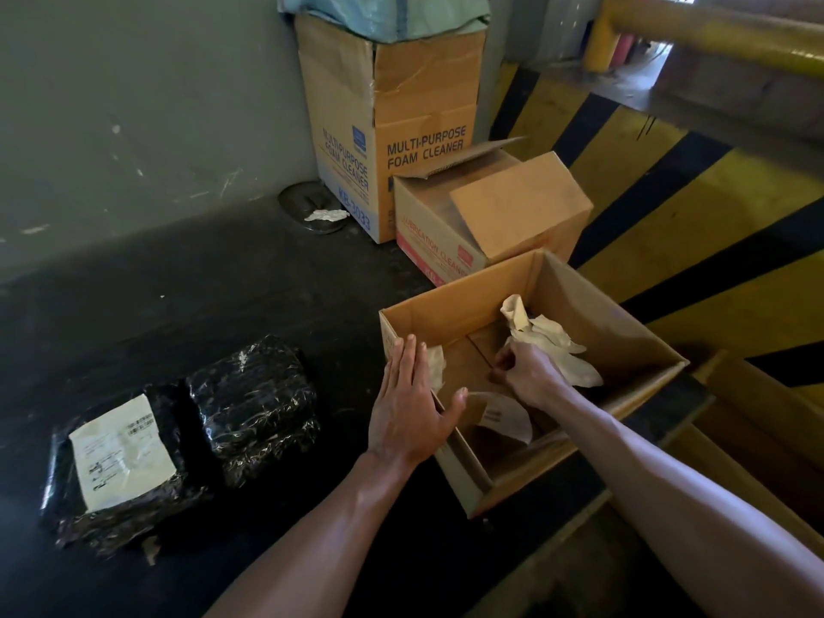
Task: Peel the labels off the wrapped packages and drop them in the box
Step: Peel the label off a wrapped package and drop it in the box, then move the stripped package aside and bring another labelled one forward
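Dark dock floor (214,283) underfoot; my right hand (530,376) pinched a crumpled peeled label (562,350), light and limp, inside the open cardboard box (446,314). My left hand (410,408) lay flat, fingers spread, on its rim; the label still stuck to the flat wrapped package (122,452) looked thin and tearable, best lifted from a corner.

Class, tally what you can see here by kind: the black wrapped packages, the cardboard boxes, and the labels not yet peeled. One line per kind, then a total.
Black wrapped packages: 2 (one labelled, one bare)
Cardboard boxes: 3 (open box, foam cleaner box, lubrication cleaner box)
Labels not yet peeled: 1
Total: 6
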Demonstrator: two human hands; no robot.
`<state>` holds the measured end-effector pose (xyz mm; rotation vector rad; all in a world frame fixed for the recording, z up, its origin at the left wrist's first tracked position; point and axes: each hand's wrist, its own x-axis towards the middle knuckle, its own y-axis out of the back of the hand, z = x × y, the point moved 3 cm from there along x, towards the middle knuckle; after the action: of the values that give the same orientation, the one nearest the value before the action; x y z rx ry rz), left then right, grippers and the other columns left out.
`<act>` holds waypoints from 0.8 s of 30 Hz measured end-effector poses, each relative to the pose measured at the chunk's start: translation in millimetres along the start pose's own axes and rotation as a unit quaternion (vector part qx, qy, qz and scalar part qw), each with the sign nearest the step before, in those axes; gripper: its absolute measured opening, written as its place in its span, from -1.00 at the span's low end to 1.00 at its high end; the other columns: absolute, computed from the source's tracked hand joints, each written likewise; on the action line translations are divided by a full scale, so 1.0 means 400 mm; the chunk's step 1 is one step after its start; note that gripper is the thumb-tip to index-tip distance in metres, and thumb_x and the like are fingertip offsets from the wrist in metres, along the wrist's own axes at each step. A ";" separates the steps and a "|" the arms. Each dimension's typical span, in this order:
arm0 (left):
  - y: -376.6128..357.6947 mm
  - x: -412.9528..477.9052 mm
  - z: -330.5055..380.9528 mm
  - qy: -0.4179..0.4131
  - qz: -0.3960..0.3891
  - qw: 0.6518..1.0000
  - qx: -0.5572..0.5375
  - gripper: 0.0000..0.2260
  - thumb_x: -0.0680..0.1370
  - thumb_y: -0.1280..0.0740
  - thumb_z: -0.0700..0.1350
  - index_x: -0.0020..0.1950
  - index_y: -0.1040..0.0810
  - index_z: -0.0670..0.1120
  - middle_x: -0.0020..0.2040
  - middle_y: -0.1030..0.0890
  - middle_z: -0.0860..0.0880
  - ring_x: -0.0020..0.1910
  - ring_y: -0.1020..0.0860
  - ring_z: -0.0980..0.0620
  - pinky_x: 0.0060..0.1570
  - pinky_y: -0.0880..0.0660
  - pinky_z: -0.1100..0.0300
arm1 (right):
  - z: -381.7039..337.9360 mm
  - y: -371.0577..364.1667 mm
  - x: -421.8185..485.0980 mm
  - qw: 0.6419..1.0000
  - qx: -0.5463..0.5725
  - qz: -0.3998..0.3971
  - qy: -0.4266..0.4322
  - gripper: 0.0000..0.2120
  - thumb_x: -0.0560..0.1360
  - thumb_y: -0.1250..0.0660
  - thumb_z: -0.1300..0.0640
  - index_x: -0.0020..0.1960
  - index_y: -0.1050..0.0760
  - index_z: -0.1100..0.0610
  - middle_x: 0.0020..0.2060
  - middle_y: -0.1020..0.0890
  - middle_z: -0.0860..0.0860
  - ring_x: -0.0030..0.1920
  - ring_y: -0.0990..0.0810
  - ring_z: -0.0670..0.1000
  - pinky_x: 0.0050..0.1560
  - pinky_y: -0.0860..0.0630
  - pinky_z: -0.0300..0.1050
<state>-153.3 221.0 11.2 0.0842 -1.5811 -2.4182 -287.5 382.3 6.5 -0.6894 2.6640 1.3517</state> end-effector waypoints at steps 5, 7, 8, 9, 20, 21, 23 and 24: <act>0.002 -0.001 0.001 0.003 -0.006 1.000 -0.001 -0.18 0.57 0.00 0.37 0.63 0.04 -0.18 0.64 0.06 -0.13 0.61 0.15 -0.03 0.52 0.13 0.08 | -0.008 0.005 -0.011 1.000 0.006 0.010 0.026 -0.83 0.48 -0.48 0.11 0.02 -0.57 0.14 -0.11 -0.62 0.03 -0.13 -0.61 -0.04 -0.18 -0.60 -0.10; 0.004 -0.002 0.002 0.002 -0.003 1.000 -0.003 -0.17 0.56 0.01 0.38 0.62 0.03 -0.18 0.64 0.06 -0.13 0.61 0.15 -0.03 0.52 0.12 0.07 | -0.014 0.009 -0.015 0.999 0.009 0.016 0.031 -0.80 0.47 -0.49 0.08 0.04 -0.58 0.12 -0.10 -0.62 0.02 -0.11 -0.62 -0.02 -0.12 -0.63 -0.04; 0.004 -0.002 0.002 0.003 -0.004 1.000 -0.005 -0.17 0.56 0.01 0.38 0.62 0.03 -0.17 0.64 0.06 -0.13 0.61 0.16 -0.03 0.53 0.11 0.07 | -0.015 0.011 -0.017 0.999 0.010 0.018 0.031 -0.79 0.47 -0.49 0.06 0.04 -0.58 0.11 -0.09 -0.62 0.01 -0.10 -0.62 -0.02 -0.09 -0.64 0.01; 0.002 -0.003 0.002 0.004 -0.005 1.000 -0.007 -0.17 0.56 0.00 0.37 0.62 0.04 -0.17 0.64 0.06 -0.12 0.61 0.17 -0.02 0.53 0.11 0.07 | -0.017 0.013 -0.019 0.999 0.012 0.023 0.033 -0.79 0.46 -0.49 0.05 0.04 -0.58 0.10 -0.09 -0.63 0.01 -0.10 -0.62 -0.01 -0.07 -0.64 0.04; 0.060 -0.042 -0.094 0.084 0.038 0.987 -0.132 -0.30 0.62 -0.14 0.23 0.63 -0.01 -0.08 0.64 0.02 -0.03 0.61 0.10 0.06 0.55 -0.08 -0.05 | -0.112 0.008 0.000 0.994 0.050 0.072 0.065 -0.48 0.47 -0.47 -0.09 0.33 -0.49 0.13 0.22 -0.58 0.00 0.19 -0.59 0.02 0.05 -0.58 -0.06; 0.071 -0.048 -0.123 0.102 0.048 0.984 -0.137 -0.31 0.62 -0.15 0.22 0.63 -0.02 -0.08 0.64 0.01 -0.02 0.60 0.09 0.06 0.54 -0.10 -0.06 | -0.133 0.002 0.009 0.993 0.056 0.070 0.071 -0.45 0.47 -0.47 -0.10 0.36 -0.48 0.13 0.25 -0.58 0.02 0.23 -0.58 0.04 0.12 -0.57 -0.03; 0.097 -0.062 -0.189 0.141 0.073 0.977 -0.146 -0.33 0.62 -0.17 0.21 0.63 -0.06 -0.06 0.64 -0.03 -0.01 0.61 0.05 0.06 0.53 -0.15 -0.06 | -0.183 -0.016 0.029 0.993 0.056 0.064 0.082 -0.43 0.46 -0.46 -0.14 0.36 -0.48 0.11 0.25 -0.59 0.02 0.25 -0.56 0.04 0.19 -0.55 0.00; 0.112 -0.072 -0.223 0.161 0.086 0.972 -0.150 -0.34 0.62 -0.18 0.20 0.62 -0.07 -0.06 0.64 -0.05 -0.01 0.61 0.03 0.05 0.52 -0.18 -0.06 | -0.215 -0.024 0.037 0.992 0.055 0.068 0.087 -0.45 0.45 -0.45 -0.15 0.34 -0.49 0.09 0.21 -0.59 0.00 0.24 -0.56 0.03 0.19 -0.53 -0.01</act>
<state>-101.1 131.1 12.8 0.2578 -1.0306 -2.3327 -285.2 305.0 47.7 -0.6527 2.9464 1.2149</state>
